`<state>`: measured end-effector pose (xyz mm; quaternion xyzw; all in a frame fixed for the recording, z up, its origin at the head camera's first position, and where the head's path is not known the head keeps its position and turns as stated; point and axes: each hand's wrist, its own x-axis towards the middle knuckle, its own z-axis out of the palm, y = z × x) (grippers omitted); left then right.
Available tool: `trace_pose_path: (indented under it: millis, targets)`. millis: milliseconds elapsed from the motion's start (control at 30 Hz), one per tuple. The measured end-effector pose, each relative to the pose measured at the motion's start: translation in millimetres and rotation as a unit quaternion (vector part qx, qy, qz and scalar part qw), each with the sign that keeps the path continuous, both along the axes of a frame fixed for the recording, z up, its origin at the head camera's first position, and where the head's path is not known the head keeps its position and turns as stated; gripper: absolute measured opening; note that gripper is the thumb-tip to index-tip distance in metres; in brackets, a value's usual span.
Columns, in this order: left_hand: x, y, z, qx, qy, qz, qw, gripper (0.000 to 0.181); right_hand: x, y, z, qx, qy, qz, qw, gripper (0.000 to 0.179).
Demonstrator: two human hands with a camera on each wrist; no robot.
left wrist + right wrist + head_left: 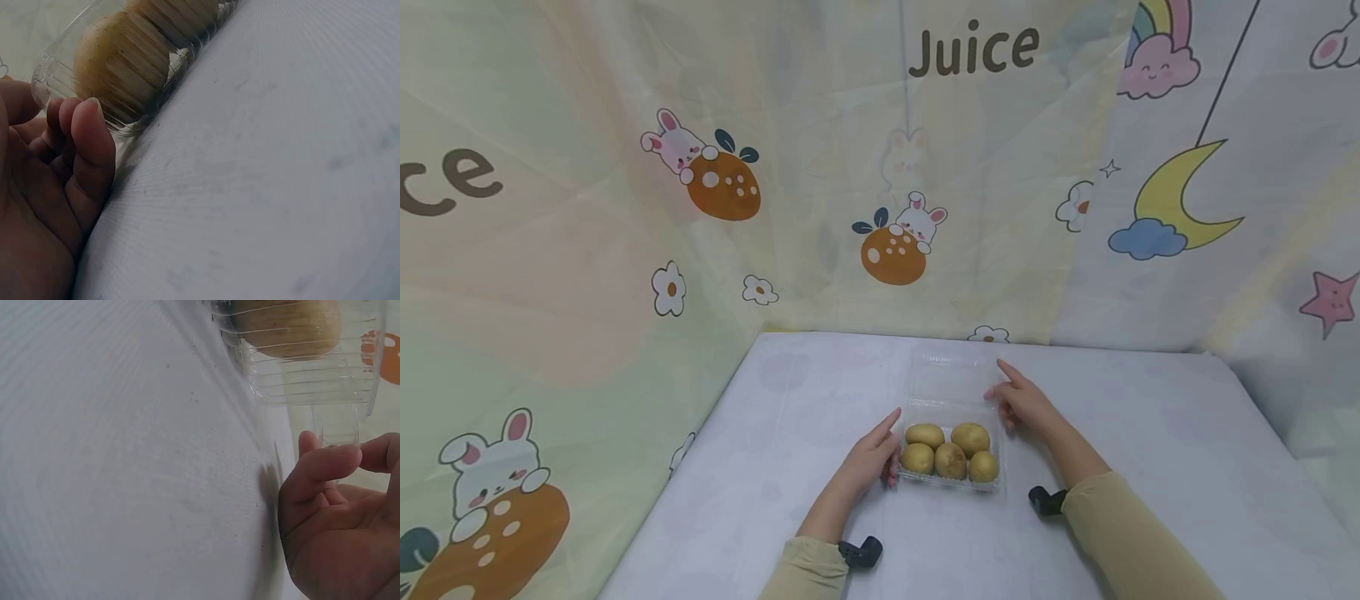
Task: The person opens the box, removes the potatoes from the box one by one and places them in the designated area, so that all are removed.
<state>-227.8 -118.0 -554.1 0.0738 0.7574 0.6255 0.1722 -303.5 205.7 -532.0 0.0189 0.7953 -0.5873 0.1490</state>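
Several yellow-brown potatoes (pixel 951 461) lie in two rows inside a clear plastic clamshell box (pixel 988 487). Its lid (pixel 951 379) is folded back, away from the person. On the left, my left hand (pixel 868 458) is beside the box, index finger extended along its side and the other fingers bent. The left wrist view shows those fingertips right at the ribbed wall, close to a potato (pixel 122 65). My right hand (pixel 1024 407) is at the lid's right edge, index finger pointing forward and thumb out. From the right wrist, its other fingers (pixel 325 465) look bent, overlapping the lid.
The box stands on a white-covered table (pixel 775 450). Behind it hangs a printed cloth (pixel 820 167) with rabbits and flowers, which also runs along both sides. A black wrist device (pixel 861 552) is on the left wrist, and another black device (pixel 1047 501) on the right.
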Motion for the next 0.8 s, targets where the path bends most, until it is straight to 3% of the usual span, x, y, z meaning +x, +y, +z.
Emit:
trace_pose_path:
  millis: [233, 533, 667, 800]
  targets:
    - [-0.6, 0.8, -1.2, -0.005, 0.0, 0.003, 1.0, 0.047, 0.2, -0.8, -4.3, -0.027, -0.045, -0.005, 0.9986, 0.076]
    - [-2.0, 0.6, -3.1, -0.007, -0.001, 0.005, 1.0, 0.048, 2.2, 2.5, -3.1, -0.022, -0.054, 0.008, 0.9983, 0.075]
    - [-2.6, 0.4, -3.2, -0.008, -0.001, 0.004, 1.0, 0.047, 2.9, 6.0, 2.0, 0.047, -0.028, 0.013, 0.9984, 0.072]
    - [-2.5, 0.5, -2.3, -0.011, -0.007, 0.007, 0.9999, 0.047, 3.7, 8.5, 12.6, 0.148, 0.025, 0.01, 0.9886, 0.06]
